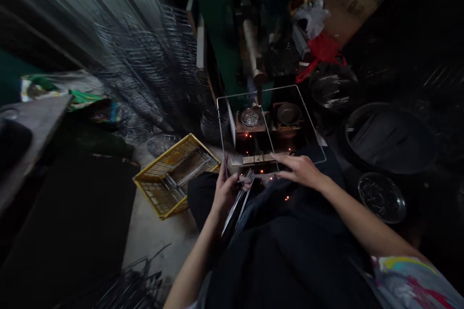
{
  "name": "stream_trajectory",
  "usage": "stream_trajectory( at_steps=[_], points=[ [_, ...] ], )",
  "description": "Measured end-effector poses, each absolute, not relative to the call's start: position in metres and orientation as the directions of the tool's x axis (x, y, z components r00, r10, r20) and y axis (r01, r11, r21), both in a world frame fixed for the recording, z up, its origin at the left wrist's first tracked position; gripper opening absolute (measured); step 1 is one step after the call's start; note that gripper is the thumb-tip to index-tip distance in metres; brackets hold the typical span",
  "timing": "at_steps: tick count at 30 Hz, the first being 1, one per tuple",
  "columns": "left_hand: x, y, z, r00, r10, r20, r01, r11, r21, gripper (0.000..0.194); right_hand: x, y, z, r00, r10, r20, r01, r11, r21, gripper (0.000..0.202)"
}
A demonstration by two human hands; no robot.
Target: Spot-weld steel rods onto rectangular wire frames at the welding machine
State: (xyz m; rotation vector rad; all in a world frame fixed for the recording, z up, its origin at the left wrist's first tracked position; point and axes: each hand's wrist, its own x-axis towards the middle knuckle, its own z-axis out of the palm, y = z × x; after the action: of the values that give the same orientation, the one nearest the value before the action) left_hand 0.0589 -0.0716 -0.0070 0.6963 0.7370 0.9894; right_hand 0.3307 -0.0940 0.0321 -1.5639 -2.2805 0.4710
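My left hand point(229, 189) is closed around the near left part of a rectangular wire frame point(220, 128). A thin middle bar point(269, 136) crosses the frame. My right hand point(300, 170) reaches in from the right, its fingers stretched out and apart at the near end of that bar; contact is hard to make out. Several straight metal rods point(237, 206) lie between my legs, just under my left hand. Beyond the hands, the frame's far side is at a machine with a rod-like upper arm point(252, 46). Orange sparks point(262, 171) glow around the frame.
A yellow plastic crate point(161, 213) with metal rods stands on the floor at left. Stacked wire racks point(145, 63) lean behind it. Small round dishes point(289, 114) sit by the machine, one with small metal pieces. Large round basins point(391, 137) and a red bag point(322, 50) are at right.
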Motion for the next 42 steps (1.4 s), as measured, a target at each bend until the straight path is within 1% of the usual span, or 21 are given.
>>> stream_trajectory(
  at_steps=[2,4,6,8,12,17,21,25,31,38,42],
  points=[
    [0.068,-0.025,-0.008,0.355,0.921,-0.158,-0.489,0.327,0.809,0.097,0.338,-0.05,0.032,-0.303,0.94,0.158,0.872,0.34,-0.352,0.068],
    [0.075,0.023,-0.007,0.348,0.931,-0.11,-0.496,0.283,0.821,0.096,0.347,-0.005,0.035,-0.248,0.942,0.227,0.914,0.305,-0.268,0.071],
    [0.081,0.063,-0.003,0.338,0.938,-0.081,-0.497,0.251,0.83,0.094,0.356,0.034,0.04,-0.217,0.936,0.278,0.934,0.282,-0.221,0.07],
    [0.084,0.092,0.001,0.326,0.943,-0.07,-0.499,0.234,0.834,0.092,0.365,0.062,0.044,-0.219,0.924,0.312,0.934,0.291,-0.209,0.064],
    [0.086,0.123,0.003,0.31,0.948,-0.073,-0.516,0.232,0.824,0.091,0.378,0.091,0.042,-0.245,0.902,0.356,0.906,0.343,-0.246,0.054],
    [0.084,0.139,0.0,0.294,0.953,-0.078,-0.543,0.234,0.806,0.092,0.382,0.111,0.032,-0.232,0.895,0.382,0.897,0.349,-0.273,0.053],
    [0.08,0.146,0.002,0.289,0.955,-0.067,-0.553,0.224,0.803,0.094,0.38,0.119,0.031,-0.23,0.89,0.394,0.9,0.349,-0.261,0.052],
    [0.075,0.141,0.008,0.282,0.954,-0.101,-0.537,0.245,0.807,0.092,0.376,0.118,0.032,-0.234,0.887,0.398,0.896,0.356,-0.266,0.053],
    [0.08,0.13,0.012,0.234,0.97,-0.068,-0.562,0.192,0.804,0.091,0.379,0.126,0.031,-0.22,0.887,0.405,0.895,0.349,-0.277,0.052],
    [0.088,0.129,0.006,0.215,0.974,-0.077,-0.603,0.194,0.774,0.088,0.381,0.135,0.037,-0.253,0.876,0.412,0.898,0.37,-0.237,0.053],
    [0.087,0.128,0.004,0.212,0.974,-0.073,-0.6,0.189,0.777,0.088,0.383,0.134,0.037,-0.266,0.865,0.426,0.881,0.397,-0.257,0.052]
  ],
)
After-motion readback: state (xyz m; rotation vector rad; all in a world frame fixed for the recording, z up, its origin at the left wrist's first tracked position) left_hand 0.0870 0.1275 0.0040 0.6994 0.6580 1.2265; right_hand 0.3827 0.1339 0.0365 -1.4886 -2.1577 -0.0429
